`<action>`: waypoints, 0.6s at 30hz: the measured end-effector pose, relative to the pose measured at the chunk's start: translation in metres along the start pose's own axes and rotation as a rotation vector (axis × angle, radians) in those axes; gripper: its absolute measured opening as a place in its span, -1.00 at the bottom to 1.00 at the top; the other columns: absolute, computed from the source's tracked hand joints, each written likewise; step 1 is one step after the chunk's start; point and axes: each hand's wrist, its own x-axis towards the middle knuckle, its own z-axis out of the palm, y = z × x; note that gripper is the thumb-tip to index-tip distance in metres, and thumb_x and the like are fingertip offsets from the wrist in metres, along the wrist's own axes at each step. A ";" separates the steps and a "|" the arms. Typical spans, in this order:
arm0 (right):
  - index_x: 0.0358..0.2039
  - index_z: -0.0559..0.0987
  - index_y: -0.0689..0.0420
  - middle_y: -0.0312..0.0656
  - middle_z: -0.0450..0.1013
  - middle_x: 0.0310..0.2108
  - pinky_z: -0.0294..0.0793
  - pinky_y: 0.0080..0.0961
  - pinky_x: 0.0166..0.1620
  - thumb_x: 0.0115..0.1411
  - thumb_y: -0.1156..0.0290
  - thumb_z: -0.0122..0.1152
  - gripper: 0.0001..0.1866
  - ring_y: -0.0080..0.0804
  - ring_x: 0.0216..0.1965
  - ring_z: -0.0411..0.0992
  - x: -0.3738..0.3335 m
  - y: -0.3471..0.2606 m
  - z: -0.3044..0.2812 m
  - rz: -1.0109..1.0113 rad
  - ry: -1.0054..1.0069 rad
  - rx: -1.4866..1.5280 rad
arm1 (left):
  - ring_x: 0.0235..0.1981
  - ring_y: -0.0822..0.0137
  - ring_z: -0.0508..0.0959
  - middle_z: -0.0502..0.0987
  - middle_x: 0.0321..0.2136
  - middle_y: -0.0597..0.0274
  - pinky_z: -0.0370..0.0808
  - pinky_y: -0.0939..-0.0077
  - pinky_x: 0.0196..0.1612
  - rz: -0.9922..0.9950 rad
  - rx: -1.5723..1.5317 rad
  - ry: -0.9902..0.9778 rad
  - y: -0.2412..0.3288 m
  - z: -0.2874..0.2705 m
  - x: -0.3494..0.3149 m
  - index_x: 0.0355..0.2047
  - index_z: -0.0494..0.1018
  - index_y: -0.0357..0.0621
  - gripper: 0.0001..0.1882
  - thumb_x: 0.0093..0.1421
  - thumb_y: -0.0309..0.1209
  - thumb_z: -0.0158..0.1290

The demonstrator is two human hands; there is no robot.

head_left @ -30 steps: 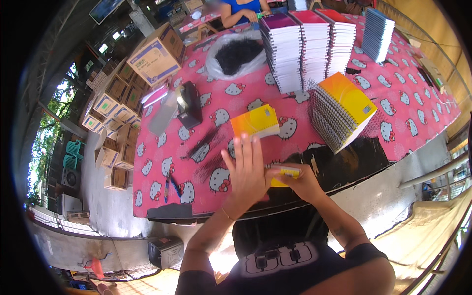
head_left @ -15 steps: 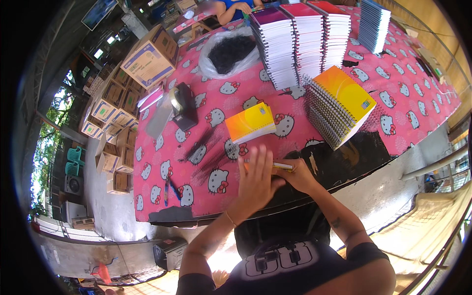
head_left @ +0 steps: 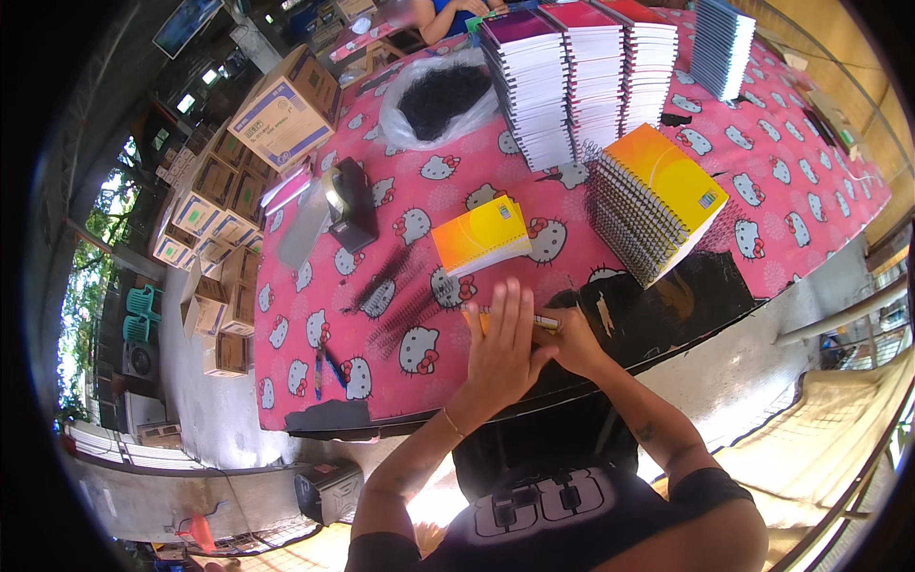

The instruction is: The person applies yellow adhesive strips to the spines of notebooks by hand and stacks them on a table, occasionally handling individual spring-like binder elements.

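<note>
At the table's near edge, a small yellow-orange notebook (head_left: pixel 547 323) is mostly hidden by my hands. My left hand (head_left: pixel 503 345) lies along it, fingers stretched out and pointing away from me. The right end of the notebook is gripped by my right hand (head_left: pixel 575 345), its fingers closed round it. Just beyond my hands lies a short stack of matching yellow-orange notebooks (head_left: pixel 483 236) without visible coils. To their right stands a taller pile of yellow spiral notebooks (head_left: pixel 658 205) with dark wire coils.
Tall stacks of purple and red-covered notebooks (head_left: pixel 529 91) stand at the back, beside a blue-grey stack (head_left: pixel 721 48). A clear bag of black coils (head_left: pixel 443 103), a tape dispenser (head_left: pixel 353 205) and pens (head_left: pixel 329 367) lie leftward. Cartons (head_left: pixel 286 110) flank the table; another person (head_left: pixel 453 17) sits beyond.
The view has shifted slightly. My hands stay on the notebook at the near edge, with the left fingers still stretched along it.
</note>
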 end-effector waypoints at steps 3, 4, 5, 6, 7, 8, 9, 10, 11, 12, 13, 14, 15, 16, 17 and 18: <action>-0.11 0.64 0.20 0.04 0.58 -0.43 0.51 -0.36 -0.33 0.19 0.49 0.23 -0.75 -0.17 -0.46 0.58 -0.001 0.014 0.013 -0.104 0.132 0.067 | 0.45 -0.09 0.07 0.09 0.39 -0.22 -0.09 -0.32 0.36 0.043 -0.078 0.016 0.021 0.013 -0.039 0.37 0.09 -0.38 -0.11 0.36 0.20 -0.27; -0.12 0.64 0.20 0.05 0.58 -0.43 0.50 -0.35 -0.33 0.18 0.49 0.23 -0.76 -0.15 -0.44 0.59 0.000 0.016 0.011 -0.081 0.092 0.041 | 0.45 -0.07 0.07 0.10 0.39 -0.21 -0.09 -0.30 0.36 0.031 -0.087 0.025 0.017 0.013 -0.033 0.37 0.11 -0.37 -0.12 0.36 0.20 -0.28; -0.12 0.64 0.20 0.06 0.58 -0.42 0.50 -0.34 -0.34 0.18 0.49 0.22 -0.76 -0.13 -0.43 0.60 0.000 0.014 0.009 -0.055 0.051 0.015 | 0.46 -0.09 0.04 0.08 0.39 -0.24 -0.14 -0.32 0.37 0.026 -0.080 0.012 0.012 0.006 -0.020 0.38 0.08 -0.39 -0.10 0.37 0.21 -0.30; -0.13 0.64 0.20 0.07 0.58 -0.41 0.50 -0.32 -0.34 0.18 0.49 0.22 -0.76 -0.11 -0.41 0.60 -0.003 0.013 0.009 -0.023 0.007 -0.010 | 0.46 -0.11 0.02 0.06 0.40 -0.27 -0.19 -0.33 0.37 0.019 -0.076 -0.006 0.007 0.000 -0.009 0.38 0.05 -0.41 -0.09 0.38 0.22 -0.33; -0.15 0.64 0.21 0.07 0.58 -0.41 0.49 -0.31 -0.34 0.18 0.49 0.23 -0.78 -0.08 -0.41 0.60 -0.005 0.014 0.014 -0.031 0.049 0.021 | 0.47 -0.14 0.00 0.04 0.40 -0.30 -0.23 -0.35 0.38 0.012 -0.072 -0.024 0.005 -0.002 -0.006 0.39 0.02 -0.42 -0.08 0.38 0.22 -0.36; -0.17 0.63 0.22 0.07 0.57 -0.42 0.48 -0.30 -0.35 0.18 0.48 0.24 -0.79 -0.05 -0.40 0.60 -0.004 0.016 0.015 -0.042 0.098 0.044 | 0.47 -0.12 0.00 0.05 0.40 -0.26 -0.23 -0.35 0.38 0.027 -0.109 -0.015 0.009 0.005 -0.016 0.39 0.04 -0.40 -0.12 0.39 0.19 -0.32; -0.19 0.63 0.23 0.07 0.57 -0.42 0.48 -0.28 -0.35 0.18 0.48 0.24 -0.80 -0.02 -0.39 0.60 0.001 0.017 0.016 -0.067 0.139 0.071 | 0.47 -0.10 0.01 0.06 0.41 -0.22 -0.22 -0.35 0.38 0.035 -0.132 0.000 0.014 0.014 -0.036 0.39 0.07 -0.37 -0.15 0.40 0.15 -0.29; -0.19 0.63 0.23 0.07 0.57 -0.42 0.48 -0.28 -0.34 0.17 0.47 0.26 -0.80 0.00 -0.39 0.59 0.002 0.018 0.015 -0.058 0.116 0.069 | 0.46 -0.09 0.01 0.07 0.41 -0.18 -0.22 -0.35 0.38 0.050 -0.162 0.006 0.017 0.019 -0.047 0.38 0.09 -0.34 -0.19 0.40 0.11 -0.26; -0.18 0.63 0.23 0.06 0.57 -0.42 0.49 -0.28 -0.34 0.16 0.47 0.28 -0.79 0.02 -0.39 0.58 0.000 0.020 0.015 -0.041 0.095 0.068 | 0.42 -0.04 0.11 0.17 0.36 -0.12 -0.20 -0.34 0.38 0.014 -0.151 0.048 0.017 0.009 -0.038 0.34 0.17 -0.29 -0.27 0.39 0.05 -0.18; -0.18 0.63 0.23 0.05 0.58 -0.42 0.49 -0.28 -0.33 0.15 0.46 0.30 -0.78 0.05 -0.39 0.57 0.003 0.021 0.013 -0.034 0.080 0.064 | 0.38 0.00 0.21 0.27 0.30 -0.06 -0.18 -0.33 0.38 -0.014 -0.137 0.099 0.012 -0.008 -0.016 0.30 0.26 -0.23 -0.34 0.38 -0.01 -0.11; -0.18 0.63 0.23 0.06 0.58 -0.40 0.50 -0.28 -0.31 0.14 0.45 0.31 -0.77 0.05 -0.37 0.57 0.004 0.018 0.011 -0.035 0.060 0.038 | 0.33 0.04 0.31 0.37 0.25 0.00 -0.16 -0.32 0.38 -0.048 -0.121 0.147 0.004 -0.021 0.000 0.26 0.34 -0.17 -0.42 0.36 -0.07 -0.03; -0.18 0.63 0.23 0.06 0.58 -0.39 0.50 -0.29 -0.30 0.14 0.44 0.33 -0.76 0.05 -0.35 0.57 0.003 0.015 0.009 -0.032 0.033 0.010 | 0.23 0.10 0.40 0.45 0.15 0.08 -0.12 -0.28 0.38 0.004 -0.146 0.164 -0.006 -0.020 0.004 0.17 0.40 -0.14 -0.50 0.32 -0.12 0.04; -0.18 0.63 0.23 0.07 0.58 -0.38 0.51 -0.29 -0.29 0.13 0.42 0.35 -0.75 0.06 -0.33 0.57 0.003 0.013 0.006 -0.031 0.004 -0.021 | 0.13 0.15 0.48 0.52 0.04 0.16 -0.08 -0.25 0.38 0.054 -0.170 0.184 -0.017 -0.016 0.008 0.08 0.46 -0.10 -0.58 0.28 -0.18 0.11; -0.17 0.63 0.22 0.06 0.58 -0.35 0.51 -0.31 -0.27 0.13 0.42 0.37 -0.74 0.03 -0.30 0.57 0.002 0.011 0.005 -0.076 0.005 -0.029 | 0.02 0.21 0.57 0.60 -0.06 0.24 -0.04 -0.21 0.39 0.105 -0.194 0.205 -0.022 -0.012 0.009 -0.01 0.51 -0.06 -0.66 0.24 -0.24 0.17; -0.17 0.64 0.22 0.05 0.59 -0.33 0.51 -0.32 -0.26 0.12 0.41 0.38 -0.73 0.01 -0.28 0.58 0.002 0.009 0.004 -0.118 0.016 -0.033 | -0.06 0.23 0.59 0.60 -0.15 0.28 0.01 -0.17 0.37 0.105 -0.226 0.218 -0.021 -0.013 0.009 -0.08 0.51 -0.06 -0.70 0.22 -0.27 0.20; -0.16 0.64 0.21 0.04 0.60 -0.31 0.52 -0.33 -0.25 0.11 0.40 0.40 -0.72 -0.01 -0.26 0.58 0.002 0.007 0.002 -0.160 0.027 -0.037 | -0.15 0.25 0.61 0.61 -0.24 0.31 0.06 -0.13 0.36 0.104 -0.258 0.231 -0.020 -0.013 0.010 -0.14 0.51 -0.05 -0.74 0.20 -0.29 0.22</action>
